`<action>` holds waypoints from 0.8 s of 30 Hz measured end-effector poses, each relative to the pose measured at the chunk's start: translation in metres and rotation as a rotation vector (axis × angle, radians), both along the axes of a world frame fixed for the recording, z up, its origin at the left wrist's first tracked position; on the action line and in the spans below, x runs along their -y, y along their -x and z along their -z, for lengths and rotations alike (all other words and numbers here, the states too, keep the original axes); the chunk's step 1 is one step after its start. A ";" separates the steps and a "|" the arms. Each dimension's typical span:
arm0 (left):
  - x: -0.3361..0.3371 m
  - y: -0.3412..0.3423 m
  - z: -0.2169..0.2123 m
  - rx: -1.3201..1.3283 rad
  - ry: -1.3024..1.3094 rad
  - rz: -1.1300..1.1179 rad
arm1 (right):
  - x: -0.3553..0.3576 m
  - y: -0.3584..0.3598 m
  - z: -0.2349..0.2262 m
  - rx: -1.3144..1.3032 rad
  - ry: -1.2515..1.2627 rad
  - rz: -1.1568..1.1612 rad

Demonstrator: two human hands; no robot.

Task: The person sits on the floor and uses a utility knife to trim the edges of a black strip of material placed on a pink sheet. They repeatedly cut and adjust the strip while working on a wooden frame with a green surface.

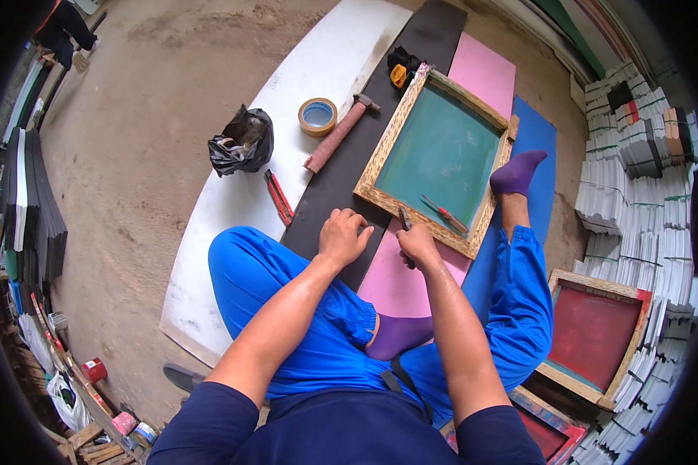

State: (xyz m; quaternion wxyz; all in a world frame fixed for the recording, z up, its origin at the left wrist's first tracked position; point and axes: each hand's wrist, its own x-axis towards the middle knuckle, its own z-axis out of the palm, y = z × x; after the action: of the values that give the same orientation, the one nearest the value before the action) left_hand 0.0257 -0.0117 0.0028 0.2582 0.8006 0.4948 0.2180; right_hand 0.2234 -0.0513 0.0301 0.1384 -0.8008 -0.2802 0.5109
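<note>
A roll of tape (317,116) lies far left beside a hammer (341,130), a black bag (242,142) further left, stacked white sheets (636,194) at right.

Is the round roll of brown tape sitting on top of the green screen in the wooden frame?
No, the round roll of brown tape lies on the white board, apart from the green screen.

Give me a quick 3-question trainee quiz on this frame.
1. True or false: the right hand holds a thin tool at the near edge of the wooden frame.
2. What lies on the frame's green mesh? A) tape roll B) red-handled tool C) hammer
3. Fill in: the left hand rests on the ___ sheet.

Key: 1 true; 2 B, the red-handled tool; 3 black.
</note>
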 end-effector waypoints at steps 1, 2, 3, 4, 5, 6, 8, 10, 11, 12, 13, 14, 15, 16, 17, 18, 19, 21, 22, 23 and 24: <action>0.000 -0.001 0.000 0.007 -0.002 0.003 | 0.000 0.001 0.002 0.040 0.005 -0.001; -0.001 -0.002 -0.001 0.012 -0.004 0.006 | -0.001 0.002 0.002 0.076 0.011 -0.002; -0.001 -0.002 -0.003 0.015 0.004 0.004 | -0.002 0.004 0.002 0.113 0.018 -0.004; -0.001 -0.003 -0.004 0.019 0.012 0.001 | -0.002 0.006 0.001 0.133 0.026 -0.012; -0.002 -0.003 -0.006 0.022 0.018 -0.003 | -0.003 0.009 -0.007 0.152 0.033 -0.020; -0.002 -0.003 -0.006 0.027 0.026 -0.008 | -0.003 0.011 -0.010 0.171 0.040 -0.029; -0.003 -0.005 -0.007 0.039 0.039 -0.017 | -0.002 0.011 0.003 0.232 0.021 -0.053; -0.005 -0.006 -0.008 0.044 0.051 -0.016 | 0.005 0.012 0.013 0.318 -0.026 -0.066; -0.007 -0.006 -0.008 0.045 0.053 -0.018 | 0.008 0.018 0.014 0.372 -0.067 -0.069; -0.007 -0.007 -0.008 0.051 0.061 -0.026 | 0.011 0.023 0.016 0.425 -0.108 -0.072; -0.006 -0.008 -0.009 0.056 0.070 -0.033 | 0.015 0.025 0.018 0.428 -0.131 -0.029; -0.005 -0.006 -0.009 0.055 0.077 -0.039 | 0.018 0.031 0.020 0.424 -0.155 0.015; -0.005 -0.005 -0.007 0.055 0.072 -0.043 | 0.019 0.036 0.022 0.420 -0.178 0.061; -0.007 -0.004 -0.004 0.054 0.068 -0.047 | 0.019 0.034 0.022 0.411 -0.170 0.068; -0.009 -0.006 -0.006 0.060 0.061 -0.047 | 0.022 0.031 0.023 0.396 -0.184 0.030; -0.010 -0.006 -0.008 0.097 0.195 -0.084 | 0.025 0.029 0.024 0.382 -0.197 -0.008; -0.010 -0.006 -0.010 0.133 0.329 -0.121 | 0.028 0.029 0.026 0.367 -0.211 -0.045; -0.012 -0.005 -0.010 0.236 0.562 -0.178 | 0.038 0.041 0.023 0.289 -0.245 -0.127; -0.012 -0.004 0.000 0.303 0.664 -0.194 | 0.042 0.048 0.021 0.250 -0.253 -0.186; -0.014 0.000 0.013 0.370 0.761 -0.215 | 0.045 0.057 0.019 0.209 -0.264 -0.249; -0.014 0.004 0.022 0.457 0.853 -0.213 | 0.048 0.066 0.018 0.173 -0.295 -0.259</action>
State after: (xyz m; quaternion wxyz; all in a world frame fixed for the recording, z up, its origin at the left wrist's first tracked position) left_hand 0.0212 0.0027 -0.0187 0.6408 0.5004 0.5499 0.1913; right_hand 0.1578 -0.0995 0.0124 0.1626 -0.7701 -0.4634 0.4072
